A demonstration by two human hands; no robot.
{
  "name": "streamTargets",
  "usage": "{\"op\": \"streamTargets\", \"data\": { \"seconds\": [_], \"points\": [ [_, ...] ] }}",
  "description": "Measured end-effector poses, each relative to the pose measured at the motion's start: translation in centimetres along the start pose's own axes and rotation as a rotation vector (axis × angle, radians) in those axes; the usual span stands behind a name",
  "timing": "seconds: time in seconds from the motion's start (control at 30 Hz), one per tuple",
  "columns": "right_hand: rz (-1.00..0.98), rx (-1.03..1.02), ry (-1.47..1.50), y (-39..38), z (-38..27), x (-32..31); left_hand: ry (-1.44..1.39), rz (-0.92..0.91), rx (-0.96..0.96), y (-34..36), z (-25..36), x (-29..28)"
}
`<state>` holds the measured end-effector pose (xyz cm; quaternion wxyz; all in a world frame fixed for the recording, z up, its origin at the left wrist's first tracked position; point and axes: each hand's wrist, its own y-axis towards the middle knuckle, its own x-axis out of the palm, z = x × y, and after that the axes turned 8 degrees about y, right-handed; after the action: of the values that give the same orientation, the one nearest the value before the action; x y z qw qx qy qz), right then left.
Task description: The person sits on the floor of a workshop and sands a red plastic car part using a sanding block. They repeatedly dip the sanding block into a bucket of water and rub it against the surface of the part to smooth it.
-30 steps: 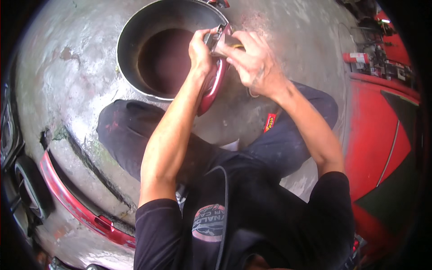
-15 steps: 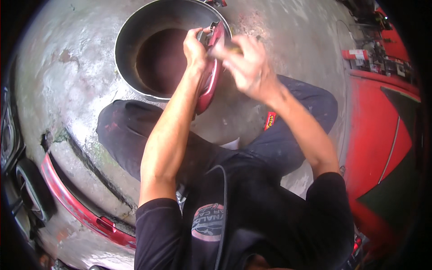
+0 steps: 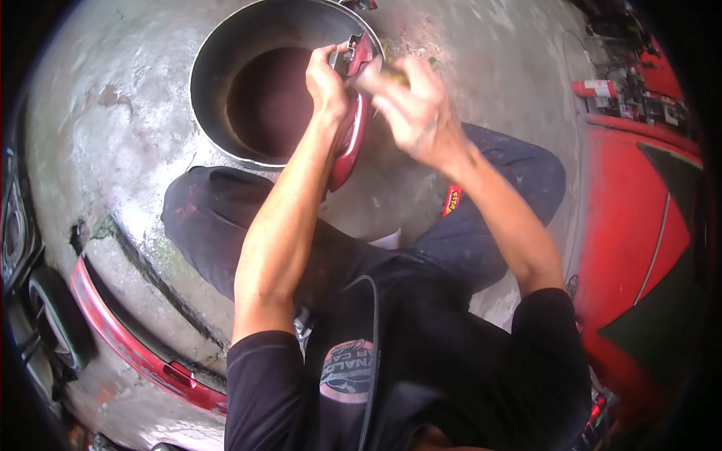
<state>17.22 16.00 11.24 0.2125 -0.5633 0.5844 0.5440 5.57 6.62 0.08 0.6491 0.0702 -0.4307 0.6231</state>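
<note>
My left hand [image 3: 329, 90] is closed around the upper end of a long, curved, dark-red car trim piece [image 3: 348, 154], which stands nearly upright over the near right rim of a big black basin [image 3: 209, 83]. Metal-looking clips show at the part's top, beside my fingertips. Against its glossy face, my right hand [image 3: 423, 113] is closed and smeared by motion. A small yellowish-green piece [image 3: 394, 74] shows between its fingers; its exact kind is too blurred to tell. Murky reddish-brown liquid [image 3: 267, 101] fills the bottom of the basin.
My crossed legs [image 3: 218, 214] fold around the near side of the basin. On the left lie a long red car strip [image 3: 124, 342] and a wheel [image 3: 54, 319]. A red car panel [image 3: 620, 218] stands at the right, below a red-and-white can [image 3: 594, 89]. The concrete floor [image 3: 143, 135] has cracks.
My right hand has shifted very slightly along the red part, its fingers still blurred. My left hand and the part stay almost where they were.
</note>
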Motion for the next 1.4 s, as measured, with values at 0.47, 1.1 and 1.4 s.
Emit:
{"op": "streamTargets", "data": {
  "seconds": [0.47,1.1,1.4],
  "points": [
    [0.131,0.049,0.036,2.5,5.7,0.9,0.158,-0.099,-0.032,-4.2,2.2,1.4],
    [0.074,-0.027,0.075,1.7,4.6,-0.7,-0.026,-0.123,-0.094,-1.9,0.7,-0.4],
    [0.108,-0.027,0.101,0.7,4.3,0.0,0.005,-0.114,-0.048,-1.5,0.3,-0.8]
  ]
}}
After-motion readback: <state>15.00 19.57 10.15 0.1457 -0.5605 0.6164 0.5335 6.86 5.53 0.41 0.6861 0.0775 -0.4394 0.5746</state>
